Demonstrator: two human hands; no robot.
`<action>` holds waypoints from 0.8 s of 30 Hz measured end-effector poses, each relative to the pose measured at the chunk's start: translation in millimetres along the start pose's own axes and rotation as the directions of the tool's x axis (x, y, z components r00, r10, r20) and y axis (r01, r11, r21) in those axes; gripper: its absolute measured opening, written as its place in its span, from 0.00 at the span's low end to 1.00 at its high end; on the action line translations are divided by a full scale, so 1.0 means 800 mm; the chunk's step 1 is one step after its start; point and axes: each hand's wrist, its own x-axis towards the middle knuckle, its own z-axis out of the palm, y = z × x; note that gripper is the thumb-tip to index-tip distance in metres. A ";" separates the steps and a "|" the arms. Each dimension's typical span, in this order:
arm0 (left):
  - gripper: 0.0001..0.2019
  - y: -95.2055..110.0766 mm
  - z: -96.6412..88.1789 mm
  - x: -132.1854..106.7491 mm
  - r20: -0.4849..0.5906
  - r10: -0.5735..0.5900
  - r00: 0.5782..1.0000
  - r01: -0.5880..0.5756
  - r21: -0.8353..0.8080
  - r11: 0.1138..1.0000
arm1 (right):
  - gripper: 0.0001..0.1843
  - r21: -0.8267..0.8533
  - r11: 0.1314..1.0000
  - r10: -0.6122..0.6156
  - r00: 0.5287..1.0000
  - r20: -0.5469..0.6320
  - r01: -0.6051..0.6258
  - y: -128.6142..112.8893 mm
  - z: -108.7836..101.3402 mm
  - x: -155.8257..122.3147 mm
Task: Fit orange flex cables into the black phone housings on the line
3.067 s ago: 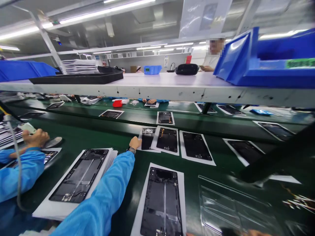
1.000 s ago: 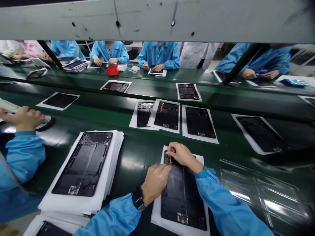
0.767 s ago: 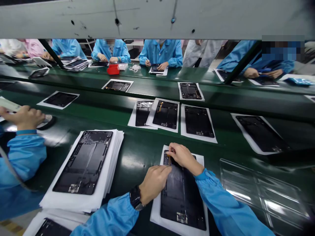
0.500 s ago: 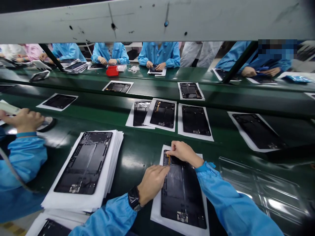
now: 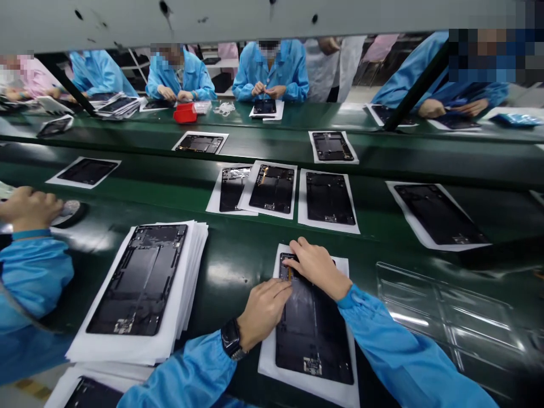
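A black tablet housing (image 5: 312,334) lies on a white sheet (image 5: 270,362) on the green bench in front of me. Both hands work at its top left corner, where a small orange flex strip (image 5: 289,273) shows. My right hand (image 5: 317,266) presses down on that corner beside the strip. My left hand (image 5: 263,309), a black watch on its wrist, rests its fingertips on the housing's left edge just below the strip. Whether either hand pinches the strip is hidden by the fingers.
A stack of white sheets topped by another housing (image 5: 140,277) lies to my left. A clear plastic tray (image 5: 450,317) lies at the right. Three housings on sheets (image 5: 283,190) sit on the belt beyond. A co-worker's hand (image 5: 28,207) works at far left; several people sit opposite.
About three seconds ago my left arm reached out to the belt; now both hands are on the near housing. In the last second the right fingers lowered onto the corner, and the view tilted down.
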 end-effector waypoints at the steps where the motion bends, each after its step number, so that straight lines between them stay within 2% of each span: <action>1: 0.13 -0.001 0.001 -0.001 0.013 0.008 1.000 -0.008 0.010 1.000 | 0.17 -0.008 1.000 0.005 1.000 -0.006 -0.005 0.001 0.001 -0.003; 7: 0.13 -0.004 0.009 -0.010 0.096 0.042 0.995 -0.051 0.093 0.994 | 0.20 0.055 0.996 0.072 0.997 0.035 -0.074 0.013 0.006 -0.005; 14: 0.11 -0.003 0.015 -0.010 0.118 0.076 0.990 -0.091 0.124 0.988 | 0.23 0.098 0.990 0.100 0.993 0.056 -0.105 0.019 0.011 0.000; 24: 0.12 -0.001 0.013 -0.007 0.132 0.080 0.988 -0.099 0.139 0.985 | 0.24 0.086 0.992 0.093 0.995 0.037 -0.095 0.020 0.010 -0.001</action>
